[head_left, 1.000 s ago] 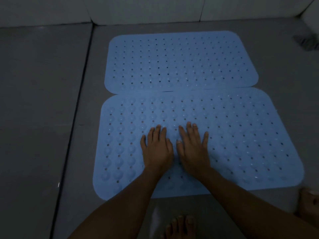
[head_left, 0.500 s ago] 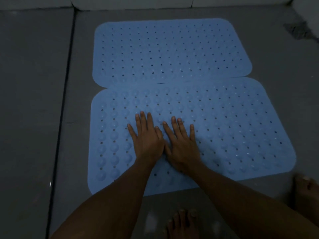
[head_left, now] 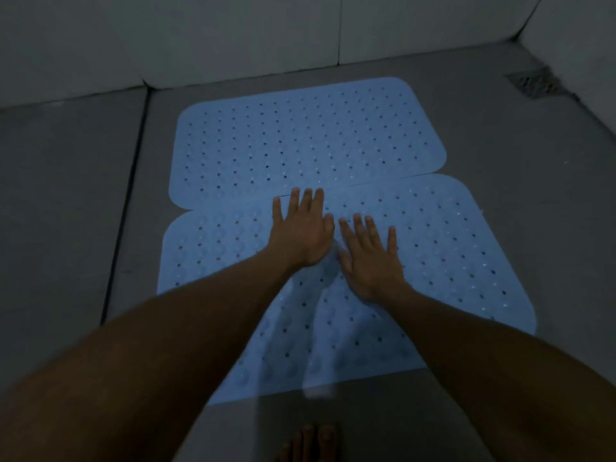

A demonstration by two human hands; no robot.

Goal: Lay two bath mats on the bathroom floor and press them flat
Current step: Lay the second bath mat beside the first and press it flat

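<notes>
Item: near bath mat (head_left: 450, 261), blue, perforated, on the bathroom floor (head_left: 66, 211) beneath both hands.
Item: far bath mat (head_left: 300, 138), just beyond the fingertips, its near edge meeting the near mat's far edge.
Step in hand, as judged: pressing the near mat flat. Best done with palms low and weight even, working outward from the centre toward the seam and corners so the underside seats.
Left hand (head_left: 301, 228): grip spread, fingers straight, flat on the mat, fingertips reaching the seam.
Right hand (head_left: 370, 258): grip spread, fingers straight, flat on the mat just beside the left, holding nothing.
</notes>
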